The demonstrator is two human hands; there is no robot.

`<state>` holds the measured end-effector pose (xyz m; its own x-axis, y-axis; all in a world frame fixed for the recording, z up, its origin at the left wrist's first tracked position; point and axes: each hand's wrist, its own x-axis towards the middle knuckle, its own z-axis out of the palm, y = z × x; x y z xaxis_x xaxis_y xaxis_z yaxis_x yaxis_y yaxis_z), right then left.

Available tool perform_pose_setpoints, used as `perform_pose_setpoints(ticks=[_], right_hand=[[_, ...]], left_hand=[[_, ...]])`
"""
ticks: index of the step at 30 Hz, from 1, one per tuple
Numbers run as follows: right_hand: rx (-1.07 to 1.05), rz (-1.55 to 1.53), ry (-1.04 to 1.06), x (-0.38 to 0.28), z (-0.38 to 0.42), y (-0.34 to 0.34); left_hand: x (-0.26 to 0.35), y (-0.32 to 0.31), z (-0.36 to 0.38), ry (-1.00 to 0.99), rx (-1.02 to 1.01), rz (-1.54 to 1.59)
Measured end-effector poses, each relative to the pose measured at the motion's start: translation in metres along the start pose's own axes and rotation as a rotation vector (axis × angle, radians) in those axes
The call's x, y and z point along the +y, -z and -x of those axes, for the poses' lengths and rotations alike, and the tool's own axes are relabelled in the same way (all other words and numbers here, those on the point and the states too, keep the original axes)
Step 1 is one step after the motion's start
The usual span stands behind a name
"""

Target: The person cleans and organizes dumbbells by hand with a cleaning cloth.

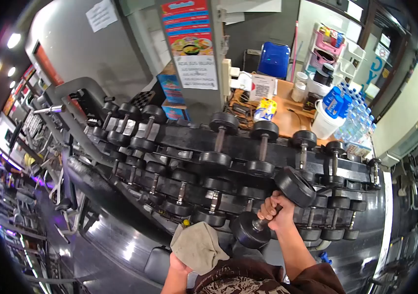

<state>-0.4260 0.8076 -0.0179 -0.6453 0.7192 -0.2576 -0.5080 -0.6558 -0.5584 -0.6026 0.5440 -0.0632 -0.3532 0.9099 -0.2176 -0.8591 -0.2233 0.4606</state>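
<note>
My right hand is wrapped round the handle of a black dumbbell. The dumbbell is held at a slant in front of the rack, its upper head overlapping the rack's rows in this view. My left hand holds a folded grey-green cloth by its lower left side; most of its fingers are hidden under the fabric. A small yellow thing shows at the cloth's top edge. Behind both hands, the dumbbell rack carries two rows of black dumbbells with metal handles.
Close on the left is a black padded bench. Past the rack stands a wooden table with a white bucket, water bottles and jars. A grey pillar with posters rises behind the rack. Blue dumbbells lie on the floor at right.
</note>
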Motion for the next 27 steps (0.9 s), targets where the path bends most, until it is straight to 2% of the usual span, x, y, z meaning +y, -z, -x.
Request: perform_pose_setpoints(ticks=[5, 7, 9, 11, 12, 15, 17, 19, 21, 24, 27], right_hand=[[0.040, 0.051, -0.143, 0.033, -0.040, -0.050], [-0.013, 0.053, -0.188, 0.043, -0.061, -0.057], [-0.027, 0.065, -0.236, 0.052, -0.081, -0.069], [-0.062, 0.061, -0.275, 0.057, -0.100, -0.076], [-0.069, 0.060, -0.294, 0.057, -0.108, -0.080], [-0.074, 0.078, -0.348, 0.056, -0.135, -0.089], [-0.055, 0.104, -0.384, 0.050, -0.151, -0.095], [-0.076, 0.033, -0.417, 0.048, -0.167, -0.087], [-0.105, -0.009, -0.454, 0.040, -0.181, -0.083], [-0.050, -0.058, -0.482, 0.027, -0.190, -0.082], [0.049, -0.009, -0.457, 0.017, -0.203, -0.077]], left_hand=[[0.016, 0.001, 0.024, -0.054, 0.076, -0.103], [0.018, 0.008, 0.026, -0.056, 0.092, -0.164], [0.020, 0.022, 0.009, -0.082, 0.144, -0.088], [0.031, 0.019, -0.026, -0.167, 0.273, -0.092], [0.042, 0.022, -0.052, -0.104, 0.430, -0.144], [0.063, 0.048, -0.147, -0.281, 0.467, -0.224], [0.075, 0.072, -0.222, -0.401, 0.646, -0.319], [0.093, 0.100, -0.286, -0.508, 0.752, -0.843], [0.109, 0.122, -0.352, -0.739, 0.741, -1.020], [0.126, 0.151, -0.407, -0.517, 0.732, -1.496], [0.091, 0.183, -0.433, -0.703, 0.787, -1.891]])
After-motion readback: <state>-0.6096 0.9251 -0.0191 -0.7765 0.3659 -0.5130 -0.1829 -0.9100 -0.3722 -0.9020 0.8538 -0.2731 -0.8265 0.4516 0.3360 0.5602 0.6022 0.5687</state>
